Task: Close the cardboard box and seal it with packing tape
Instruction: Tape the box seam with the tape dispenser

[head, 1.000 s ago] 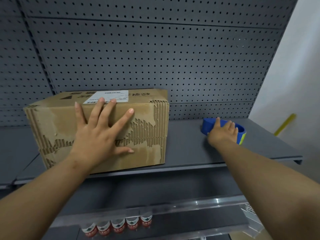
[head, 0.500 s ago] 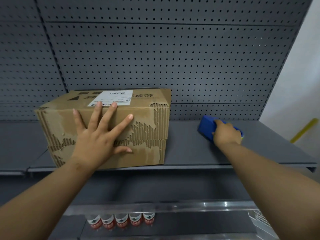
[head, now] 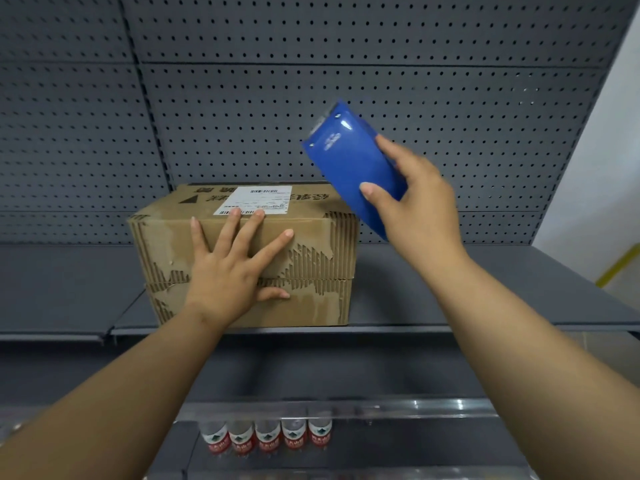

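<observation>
Cardboard box (head: 311, 237) standing on the grey shelf (head: 519, 292), flaps down, white label (head: 254, 200) on the top face, outer paper torn off along the front so that the corrugation shows. Left hand (head: 228, 271) lying flat against the front face of the box, fingers straight and spread, tips of the longer ones reaching over the top edge onto the label. Right hand (head: 419, 206) up in the air, to the right of the box and above its top right corner, fingers and thumb curled around the blue tape dispenser (head: 349, 161), tilted. Behind the box, grey pegboard wall (head: 381, 81). Below the box, on a lower shelf, row of bottles (head: 266, 439) with red and white labels.
</observation>
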A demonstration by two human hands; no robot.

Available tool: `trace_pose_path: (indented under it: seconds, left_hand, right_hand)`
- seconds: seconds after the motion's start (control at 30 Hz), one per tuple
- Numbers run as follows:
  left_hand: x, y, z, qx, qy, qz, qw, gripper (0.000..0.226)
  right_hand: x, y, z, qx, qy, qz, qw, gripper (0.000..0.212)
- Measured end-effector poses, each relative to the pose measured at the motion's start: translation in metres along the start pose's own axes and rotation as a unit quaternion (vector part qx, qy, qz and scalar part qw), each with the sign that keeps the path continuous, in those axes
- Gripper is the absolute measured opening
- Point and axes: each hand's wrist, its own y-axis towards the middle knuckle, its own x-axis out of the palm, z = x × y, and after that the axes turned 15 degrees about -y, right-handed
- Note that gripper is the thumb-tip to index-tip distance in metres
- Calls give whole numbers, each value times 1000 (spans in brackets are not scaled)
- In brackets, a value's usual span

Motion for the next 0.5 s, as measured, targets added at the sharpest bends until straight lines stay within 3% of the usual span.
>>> trace_pose_path:
  seconds: [0.17,0.33,0.5]
  left_hand:
    - [0,-3,-6,9,-12,5,1000,91]
    - [2,-6,-16,26,-23,16,999,80]
    - [9,-15,-35,60,-45,14,997,72]
  right_hand:
    - [18,-31,-46,-78,-66,-18,995,54]
    - [46,-54,-60,-157,-157,72,972,50]
    - [63,-63,-65,-186,-196,94,958,44]
